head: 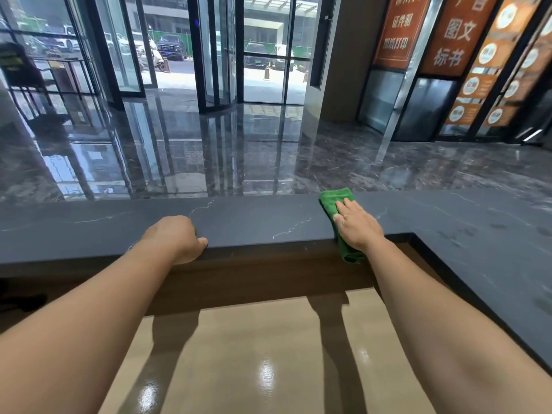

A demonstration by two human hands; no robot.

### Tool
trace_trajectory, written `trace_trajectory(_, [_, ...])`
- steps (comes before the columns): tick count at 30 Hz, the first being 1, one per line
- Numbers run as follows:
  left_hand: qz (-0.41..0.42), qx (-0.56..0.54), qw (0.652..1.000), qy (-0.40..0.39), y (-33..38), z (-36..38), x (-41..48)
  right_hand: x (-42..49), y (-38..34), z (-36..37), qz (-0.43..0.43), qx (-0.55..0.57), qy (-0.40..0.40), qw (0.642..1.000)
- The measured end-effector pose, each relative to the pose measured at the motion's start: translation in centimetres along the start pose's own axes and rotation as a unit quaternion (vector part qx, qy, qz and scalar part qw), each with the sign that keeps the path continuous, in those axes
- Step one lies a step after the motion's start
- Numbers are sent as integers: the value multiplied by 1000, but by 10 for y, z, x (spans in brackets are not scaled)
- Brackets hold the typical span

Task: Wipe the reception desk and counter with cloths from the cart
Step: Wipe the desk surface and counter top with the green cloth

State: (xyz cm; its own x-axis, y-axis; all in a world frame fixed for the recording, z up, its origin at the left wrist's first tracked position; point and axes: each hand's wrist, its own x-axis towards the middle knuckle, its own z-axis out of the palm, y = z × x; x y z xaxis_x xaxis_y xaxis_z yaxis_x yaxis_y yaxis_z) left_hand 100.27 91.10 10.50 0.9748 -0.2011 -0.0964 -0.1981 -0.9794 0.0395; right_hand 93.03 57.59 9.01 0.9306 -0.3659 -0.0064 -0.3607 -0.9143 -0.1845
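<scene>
A polished dark marble floor extends to a glass revolving door, with glass wall panels on its left. Orange signboards bearing white characters line the right wall. Parked cars and a scooter stand outside.

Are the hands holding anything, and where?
Nothing gripped: right hand presses flat on the green cloth, mid-length; left hand rests curled on the counter edge.

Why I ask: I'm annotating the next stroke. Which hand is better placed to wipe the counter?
Right. The right hand presses flat on the green cloth on the counter; the left hand rests curled at the counter's near edge, with no cloth.
</scene>
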Motion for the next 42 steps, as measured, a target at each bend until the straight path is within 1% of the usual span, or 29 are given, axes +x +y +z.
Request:
trace_trajectory(2, [11, -31, 999, -1, -6, -2, -3, -3, -14, 3, 24, 6, 16, 1000])
trace_trajectory(5, [38, -129, 991, 6, -20, -3, -11, -14, -52, 10, 38, 28, 36, 998])
trace_trajectory(8, [56, -269, 961, 4, -36, 5, -24, -29, -104, 22, 15, 62, 33, 997])
trace_trajectory(9, [58, -296, 953, 10, -42, 9, -29, -33, -124, 26, 11, 82, 24, 996])
trace_trajectory(10, [61, -302, 951, 22, -48, 13, -32, -37, -143, 30, 6, 103, 14, 995])
trace_trajectory(12, [58, -281, 957, 54, -60, 20, -39, -45, -182, 38, -15, 130, -3, 991])
trace_trajectory(16, [44, -246, 961, 114, -80, 19, -59, -64, -257, 56, -103, 142, -37, 984])
trace_trajectory(19, [31, -176, 972, 152, -97, 19, -69, -80, -300, 66, -183, 116, -56, 975])
trace_trajectory(22, [15, -136, 976, 172, -106, 23, -77, -86, -318, 75, -251, 64, -28, 966])
trace_trajectory(24, [19, -124, 976, 180, -106, 25, -80, -83, -314, 78, -277, 37, -6, 960])
trace_trajectory(27, [38, -103, 977, 184, -93, 26, -83, -77, -292, 75, -307, 9, 6, 952])
trace_trajectory(30, [72, -83, 974, 199, -65, 23, -85, -71, -254, 66, -304, 5, 13, 953])
trace_trajectory(34, [140, -78, 967, 200, -21, 22, -85, -65, -189, 54, -258, -8, 24, 966])
trace_trajectory(42, [221, -73, 957, 172, 49, 22, -90, -57, -68, 23, -139, -46, 23, 989])
